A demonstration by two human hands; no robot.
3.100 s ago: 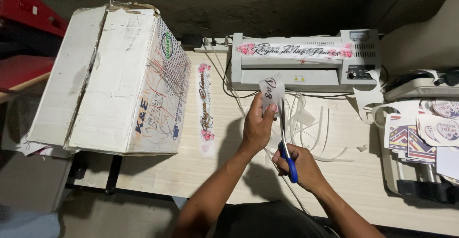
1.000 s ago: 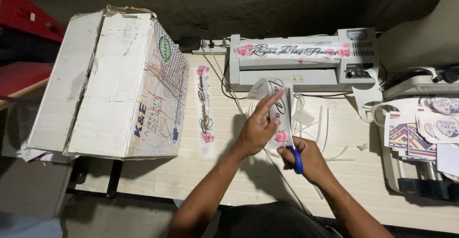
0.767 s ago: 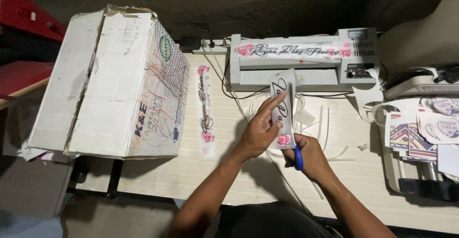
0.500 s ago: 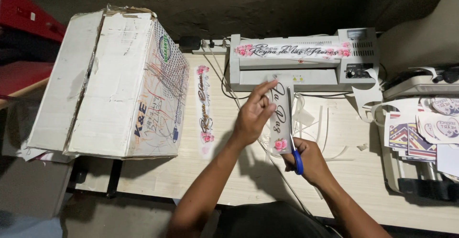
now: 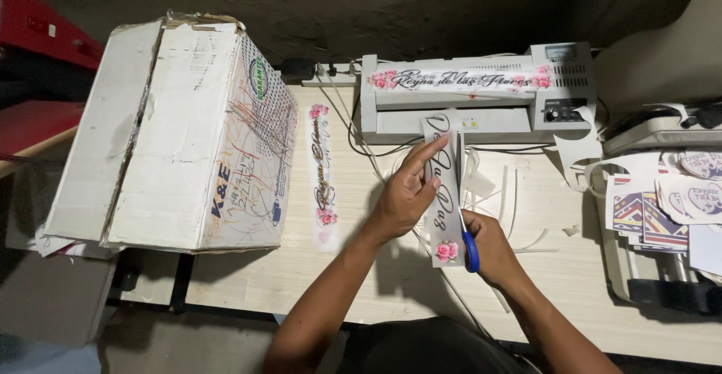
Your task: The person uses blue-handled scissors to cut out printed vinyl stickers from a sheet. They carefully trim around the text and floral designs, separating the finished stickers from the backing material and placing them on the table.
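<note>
The laminator (image 5: 474,92) sits at the back of the table (image 5: 301,284), a printed strip (image 5: 459,80) lying along its top. Left of the laminator a second strip (image 5: 322,165) lies lengthwise on the table, and left of that stands a cardboard box (image 5: 173,133). Behind the laminator's left end lies a power strip (image 5: 331,75). In front of the laminator the left hand (image 5: 406,193) and right hand (image 5: 489,246) hold a third strip (image 5: 442,190) and scissors (image 5: 468,235) over loose offcuts (image 5: 519,208). Right of the laminator, printed sheets (image 5: 669,201) rest on a tray (image 5: 639,284).

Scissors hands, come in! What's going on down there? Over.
Left hand steadies laminated strip. Right hand works blue-handled scissors along its edge. Offcut strips lie beside.
</note>
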